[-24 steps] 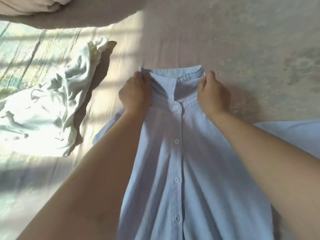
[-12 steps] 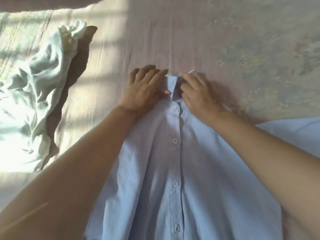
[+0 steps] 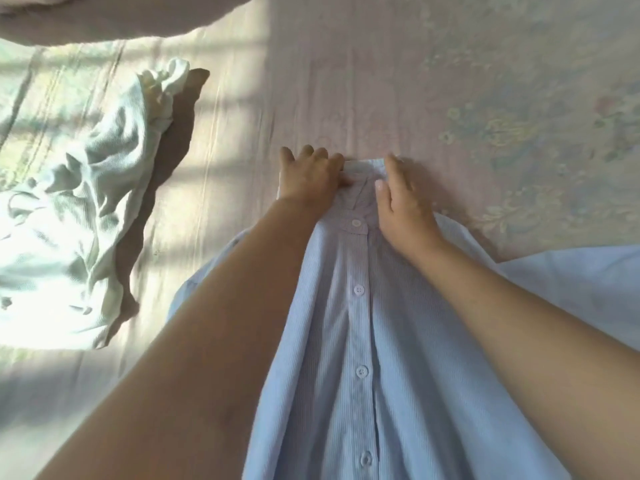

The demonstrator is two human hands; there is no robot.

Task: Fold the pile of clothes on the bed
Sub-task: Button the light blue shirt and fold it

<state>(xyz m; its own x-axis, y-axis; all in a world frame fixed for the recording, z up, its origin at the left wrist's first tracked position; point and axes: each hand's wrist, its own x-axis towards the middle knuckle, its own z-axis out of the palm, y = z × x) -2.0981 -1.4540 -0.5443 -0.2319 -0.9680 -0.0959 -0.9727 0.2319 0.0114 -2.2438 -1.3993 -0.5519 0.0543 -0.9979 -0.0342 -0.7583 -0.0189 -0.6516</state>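
Both hands, left hand (image 3: 310, 176) and right hand (image 3: 401, 206), press flat with fingers spread on the collar of the blue shirt (image 3: 360, 341), whose buttoned length runs near-to-far on the bed (image 3: 415, 81), 1 crumpled white garment (image 3: 79, 216) lying far left.

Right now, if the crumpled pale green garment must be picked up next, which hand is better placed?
Likely the left hand. It rests on the collar side of the blue shirt nearer the pale green garment, which lies to the person's left. The right hand would have to cross the shirt.
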